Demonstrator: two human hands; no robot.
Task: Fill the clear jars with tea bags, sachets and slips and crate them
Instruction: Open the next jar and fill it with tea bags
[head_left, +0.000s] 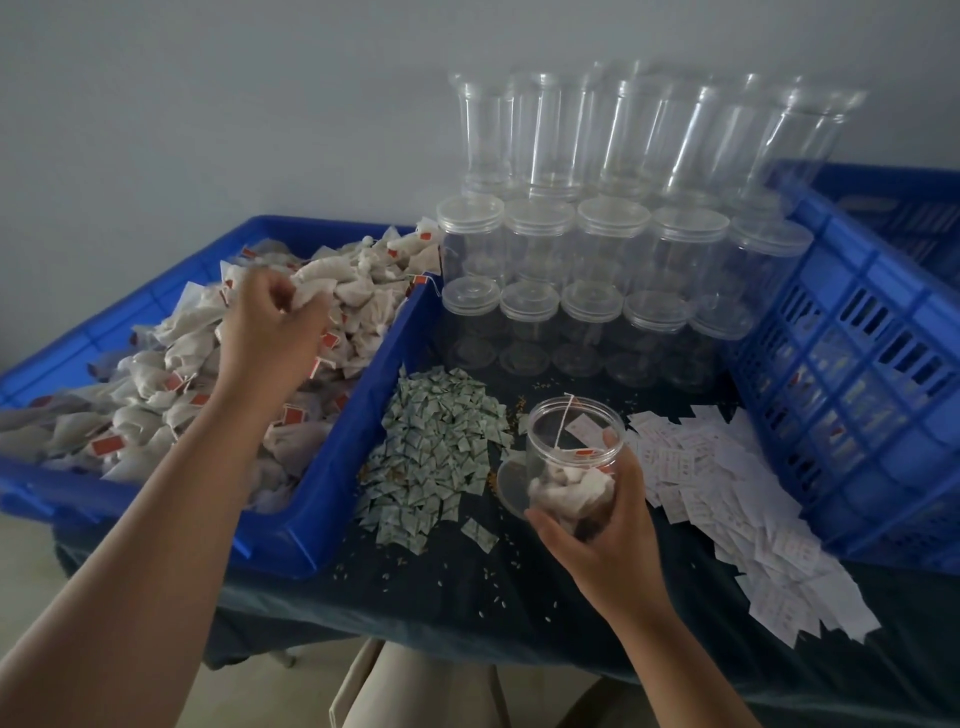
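Clear jar (574, 441), uncapped and upright, is held at centre-right over the dark tablecloth (467, 597). White tea bags (569, 486) fill its bottom and one string hangs over the rim. The right hand (605, 530) grips its lower wall with curled fingers. A blue tray (337, 499) at left holds the tea-bag heap (171, 400), above which the left hand (270, 332) pinches one bag (311, 291). A blue crate (857, 364) bounds the right edge. Lidded jars (597, 270) are stacked at the back, before a grey wall (208, 104). Between tray and crate lie white slips (727, 499), green sachets (436, 447) and a loose lid (511, 486).
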